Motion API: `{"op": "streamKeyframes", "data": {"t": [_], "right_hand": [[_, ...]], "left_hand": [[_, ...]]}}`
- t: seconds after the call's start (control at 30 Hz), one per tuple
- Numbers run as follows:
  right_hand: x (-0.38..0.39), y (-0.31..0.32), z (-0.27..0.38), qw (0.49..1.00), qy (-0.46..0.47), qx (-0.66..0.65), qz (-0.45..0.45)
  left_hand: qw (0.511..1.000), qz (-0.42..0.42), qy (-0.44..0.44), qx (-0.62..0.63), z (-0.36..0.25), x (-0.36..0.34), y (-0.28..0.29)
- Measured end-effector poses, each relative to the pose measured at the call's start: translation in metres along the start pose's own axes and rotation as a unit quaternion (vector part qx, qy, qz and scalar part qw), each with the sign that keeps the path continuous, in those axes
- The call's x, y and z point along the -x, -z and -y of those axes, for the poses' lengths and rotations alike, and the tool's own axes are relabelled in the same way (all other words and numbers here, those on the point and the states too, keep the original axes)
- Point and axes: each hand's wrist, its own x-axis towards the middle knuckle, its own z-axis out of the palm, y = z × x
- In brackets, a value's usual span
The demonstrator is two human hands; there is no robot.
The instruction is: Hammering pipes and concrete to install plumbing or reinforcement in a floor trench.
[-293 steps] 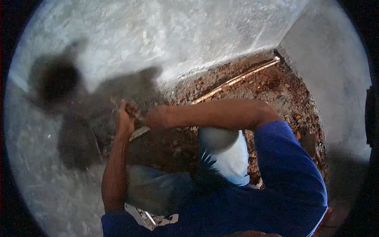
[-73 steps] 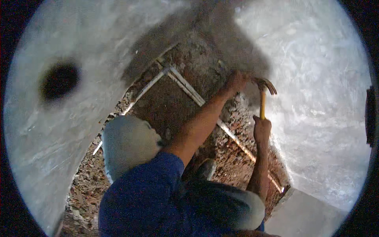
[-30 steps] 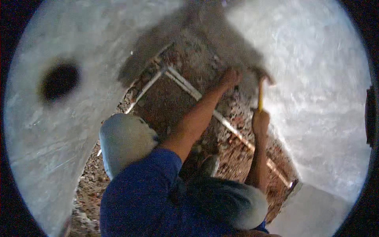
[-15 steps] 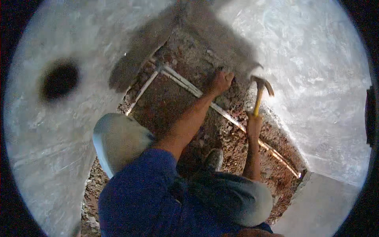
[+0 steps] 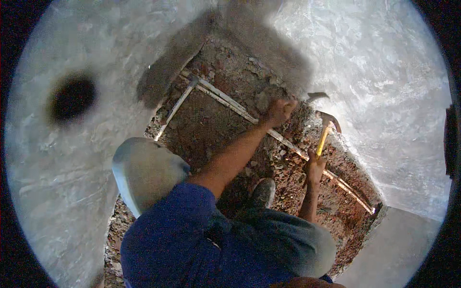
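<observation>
My right hand [image 5: 315, 168] is closed round the yellow handle of a claw hammer [image 5: 323, 140]. Its dark curved head lies near the foot of the pale wall, over the rough strip along that edge. Toward the wall reaches my left hand [image 5: 282, 111], its fingers curled together just above the soil. Whatever that hand grips, if anything, cannot be made out. Beneath my left forearm runs a pale narrow pipe or strip [image 5: 293, 148], which crosses the dug ground and passes behind my right hand.
Smooth grey walls [image 5: 413, 110] rise at both sides and meet in a shadowed far corner. Reddish-brown loose earth [image 5: 201, 120] covers the ground between them. A second pale strip [image 5: 175, 108] branches toward me on the left. My shoe [image 5: 264, 192] and bent knees are close below my arms.
The hammer has swung down and slightly right, its head now lower beside the wall. My left hand has shifted right and a little nearer, still curled.
</observation>
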Motion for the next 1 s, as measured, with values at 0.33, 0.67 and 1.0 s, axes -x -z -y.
{"op": "streamKeyframes", "data": {"t": [0.33,0.67,1.0], "right_hand": [[0.010,-0.025,0.095,0.969,0.173,-0.129,-0.117],[-0.118,-0.107,0.042,0.900,0.210,0.370,0.099],[-0.063,-0.090,0.108,0.936,0.329,0.112,-0.057]], "left_hand": [[0.912,-0.259,0.291,0.130,-0.060,-0.047,0.077],[0.848,-0.504,0.104,0.127,-0.016,-0.069,0.189],[0.815,-0.433,0.199,0.329,0.006,-0.057,0.172]]}}
